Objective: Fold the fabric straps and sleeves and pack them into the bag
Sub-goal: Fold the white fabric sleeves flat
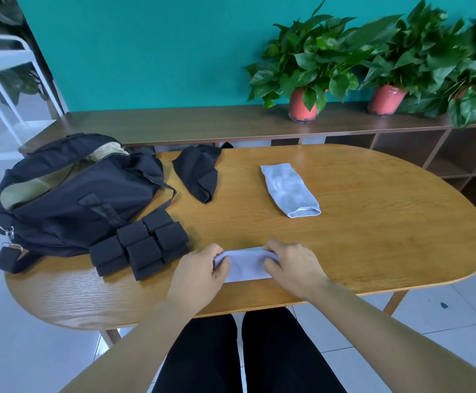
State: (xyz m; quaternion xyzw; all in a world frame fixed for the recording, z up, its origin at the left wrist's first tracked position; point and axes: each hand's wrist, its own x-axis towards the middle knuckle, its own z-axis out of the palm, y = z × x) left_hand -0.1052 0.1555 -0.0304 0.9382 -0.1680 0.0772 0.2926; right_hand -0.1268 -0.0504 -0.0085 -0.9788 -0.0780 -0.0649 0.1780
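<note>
My left hand (202, 268) and right hand (290, 265) each pinch one end of the pale grey fabric sleeve (248, 263), which lies right of the dark navy cloth bag (69, 199). If either end slips, the fold could skew or spring open. The bag gapes, showing only tan lining; folded black foam straps (143, 245) rest against its front.
</note>
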